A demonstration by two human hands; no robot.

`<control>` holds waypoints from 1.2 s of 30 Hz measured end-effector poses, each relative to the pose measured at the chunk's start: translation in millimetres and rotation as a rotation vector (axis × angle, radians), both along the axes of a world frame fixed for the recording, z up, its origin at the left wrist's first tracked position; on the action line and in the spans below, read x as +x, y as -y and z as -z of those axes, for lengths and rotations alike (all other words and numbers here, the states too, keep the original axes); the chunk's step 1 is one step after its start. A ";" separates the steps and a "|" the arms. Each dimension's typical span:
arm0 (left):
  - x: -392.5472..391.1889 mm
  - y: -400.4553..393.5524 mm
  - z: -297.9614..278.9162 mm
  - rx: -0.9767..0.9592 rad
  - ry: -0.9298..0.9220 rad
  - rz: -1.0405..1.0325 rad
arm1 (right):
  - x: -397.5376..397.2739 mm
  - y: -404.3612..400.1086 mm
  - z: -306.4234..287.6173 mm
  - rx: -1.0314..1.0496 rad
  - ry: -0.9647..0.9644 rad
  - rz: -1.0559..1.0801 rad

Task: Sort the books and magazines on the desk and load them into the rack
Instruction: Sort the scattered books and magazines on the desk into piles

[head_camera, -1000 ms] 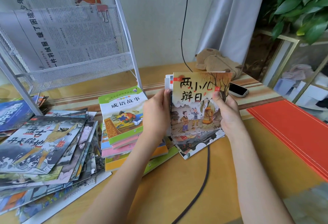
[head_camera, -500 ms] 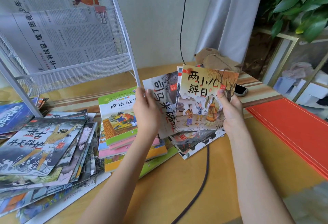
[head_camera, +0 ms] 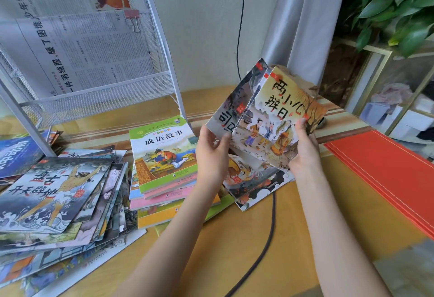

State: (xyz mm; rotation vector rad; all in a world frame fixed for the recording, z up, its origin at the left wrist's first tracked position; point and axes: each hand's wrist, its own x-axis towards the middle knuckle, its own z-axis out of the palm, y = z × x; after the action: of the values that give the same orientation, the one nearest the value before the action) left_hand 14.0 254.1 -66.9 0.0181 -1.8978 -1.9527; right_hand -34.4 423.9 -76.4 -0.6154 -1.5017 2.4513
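The left hand grips the lower left edge of a thin grey-covered picture book, thumb curled over its front. The right hand pinches the lower right corner of a thin yellow-and-brown illustrated picture book, thumb on the cover, fingers behind. Both books are raised above the desk, tilted to the right and fanned apart, the grey one partly behind the yellow one, with at least 1 more thin book edge showing between them.

Directly below them lies a small pile of similar thin picture books on the wooden desk, with a dark cable running out from under it. Left of the left forearm sits a neat stack of green, pink and yellow paperback books. Further left spreads a loose heap of dark illustrated picture books. Behind these stands the white wire-mesh rack, holding a folded newspaper with a pink binder clip. A flat red folder lies at the desk's right side.
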 end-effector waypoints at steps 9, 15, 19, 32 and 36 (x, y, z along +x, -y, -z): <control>-14.9 46.7 -38.2 -0.165 0.042 0.134 | -0.5 3.1 -1.6 0.091 -0.143 -0.041; -13.5 12.4 -17.8 -0.171 0.101 0.232 | 6.4 12.5 -7.6 0.063 -0.246 -0.113; -16.8 9.1 -13.5 -0.368 0.091 0.152 | 4.8 4.1 -7.9 0.195 -0.360 -0.110; -34.8 28.1 -22.3 0.261 0.196 -0.002 | -3.8 -11.7 12.6 0.862 0.062 -0.171; -42.7 63.4 -25.8 0.327 0.297 -0.263 | -8.8 -3.8 25.9 1.256 0.238 -0.458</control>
State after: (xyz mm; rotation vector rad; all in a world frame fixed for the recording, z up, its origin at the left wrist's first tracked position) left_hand -28.7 190.7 -41.0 0.6506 -1.6166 -2.1366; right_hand -43.2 427.7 -102.3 -0.2794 -2.9913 1.1188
